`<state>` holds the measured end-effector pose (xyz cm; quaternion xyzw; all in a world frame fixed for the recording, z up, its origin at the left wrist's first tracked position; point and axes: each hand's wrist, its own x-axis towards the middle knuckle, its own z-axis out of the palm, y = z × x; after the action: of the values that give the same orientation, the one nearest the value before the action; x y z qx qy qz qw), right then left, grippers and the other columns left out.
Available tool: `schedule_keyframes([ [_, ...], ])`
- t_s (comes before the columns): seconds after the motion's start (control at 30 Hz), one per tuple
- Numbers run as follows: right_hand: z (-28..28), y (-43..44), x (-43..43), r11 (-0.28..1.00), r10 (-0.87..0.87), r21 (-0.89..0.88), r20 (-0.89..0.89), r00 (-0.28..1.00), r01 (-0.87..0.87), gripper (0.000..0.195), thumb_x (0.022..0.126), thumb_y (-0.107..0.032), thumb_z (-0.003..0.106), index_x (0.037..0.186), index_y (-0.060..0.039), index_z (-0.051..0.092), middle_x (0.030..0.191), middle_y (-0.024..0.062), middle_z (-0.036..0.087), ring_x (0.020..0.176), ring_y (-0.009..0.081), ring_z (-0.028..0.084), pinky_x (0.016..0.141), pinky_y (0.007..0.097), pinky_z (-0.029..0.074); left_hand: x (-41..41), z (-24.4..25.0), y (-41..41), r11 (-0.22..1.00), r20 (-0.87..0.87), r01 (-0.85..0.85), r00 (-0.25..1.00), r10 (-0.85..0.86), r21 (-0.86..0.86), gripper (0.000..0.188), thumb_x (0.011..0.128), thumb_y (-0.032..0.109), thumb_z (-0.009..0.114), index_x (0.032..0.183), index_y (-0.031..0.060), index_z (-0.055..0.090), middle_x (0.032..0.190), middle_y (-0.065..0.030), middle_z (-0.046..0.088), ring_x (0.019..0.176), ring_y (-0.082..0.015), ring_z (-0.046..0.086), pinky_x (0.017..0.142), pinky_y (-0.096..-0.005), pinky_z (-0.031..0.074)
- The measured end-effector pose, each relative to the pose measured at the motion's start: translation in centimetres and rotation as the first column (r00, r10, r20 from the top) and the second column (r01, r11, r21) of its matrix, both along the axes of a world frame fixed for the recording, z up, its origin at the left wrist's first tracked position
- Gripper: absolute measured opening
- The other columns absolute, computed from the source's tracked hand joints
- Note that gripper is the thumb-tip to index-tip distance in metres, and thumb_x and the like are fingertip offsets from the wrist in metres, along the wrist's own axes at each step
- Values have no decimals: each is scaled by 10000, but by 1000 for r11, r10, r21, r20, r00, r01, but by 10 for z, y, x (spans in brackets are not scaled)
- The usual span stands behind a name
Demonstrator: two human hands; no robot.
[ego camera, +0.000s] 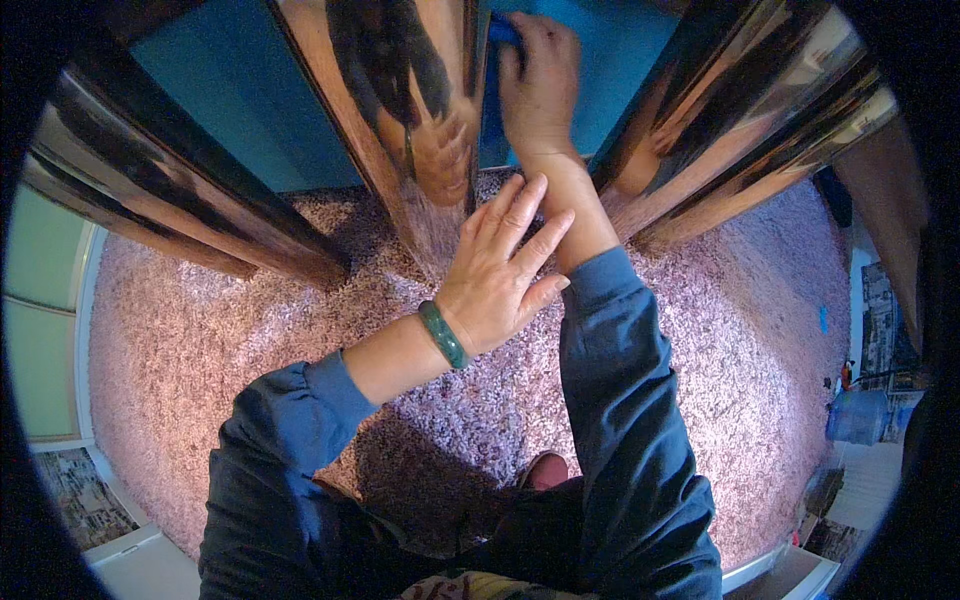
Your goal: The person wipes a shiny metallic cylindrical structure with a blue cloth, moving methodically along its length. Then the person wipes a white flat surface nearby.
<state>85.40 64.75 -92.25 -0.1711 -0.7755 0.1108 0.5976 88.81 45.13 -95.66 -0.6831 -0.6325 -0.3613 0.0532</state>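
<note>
My right hand [541, 90] reaches up beside the edge of a glossy dark-and-brown panel [420, 112]. Its fingers are bent around a blue item [504, 31], perhaps a cloth, at the panel's edge; the far side of the item is hidden. Lower and to the left, my left hand [499, 277] has its fingers apart, palm down and empty, close to my right wrist. A green bangle [443, 334] circles the left wrist. The panel's shiny face reflects a hand.
More glossy upright panels stand to the left [187, 180] and right [720, 127], with blue surfaces [232, 97] between them. A shaggy pinkish carpet [225, 360] lies below. At the far right is a clear bluish plastic container [857, 417]; my shoe [546, 472] shows beneath me.
</note>
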Motion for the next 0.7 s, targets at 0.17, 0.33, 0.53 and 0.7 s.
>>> schedule_keyframes([
  [0.17, -50, -4, -3, 996, -46, 83, 209, 977, 29, 322, 850, -89, 606, 1155, -150, 689, 1157, 112, 613, 1070, 354, 544, 938, 454, 470, -5, 1, -4, 1000, -7, -8, 1000, 8, 6, 647, 922, 348, 621, 1486, 94, 432, 1595, -217, 271, 1445, -423, 291, 1150, -534, 269],
  [0.33, -122, -1, 11, 995, -7, 89, 463, 886, -38, 344, 840, -96, 592, 1166, -149, 688, 1157, 108, 608, 1094, 345, 541, 946, 430, 480, -6, -7, -11, 998, -31, 7, 999, -9, -70, 633, 908, 323, 639, 1469, 96, 452, 1580, -205, 301, 1450, -417, 280, 1148, -533, 275],
  [0.53, -80, -3, 15, 999, 10, 42, 422, 907, -30, 313, 822, -21, 586, 1106, -101, 692, 1151, 149, 607, 1098, 366, 542, 920, 437, 495, -11, 2, -15, 999, -6, 29, 1000, -30, -27, 610, 897, 287, 650, 1445, 80, 478, 1564, -194, 334, 1450, -403, 289, 1153, -522, 278],
  [0.7, 34, -26, -7, 983, 0, 185, 72, 997, -14, 268, 831, -69, 609, 1083, -90, 696, 1172, 128, 623, 1075, 365, 550, 891, 437, 498, -18, 8, -25, 999, -10, 37, 999, -37, 2, 584, 889, 257, 656, 1418, 62, 504, 1548, -193, 364, 1439, -403, 314, 1150, -515, 286],
])
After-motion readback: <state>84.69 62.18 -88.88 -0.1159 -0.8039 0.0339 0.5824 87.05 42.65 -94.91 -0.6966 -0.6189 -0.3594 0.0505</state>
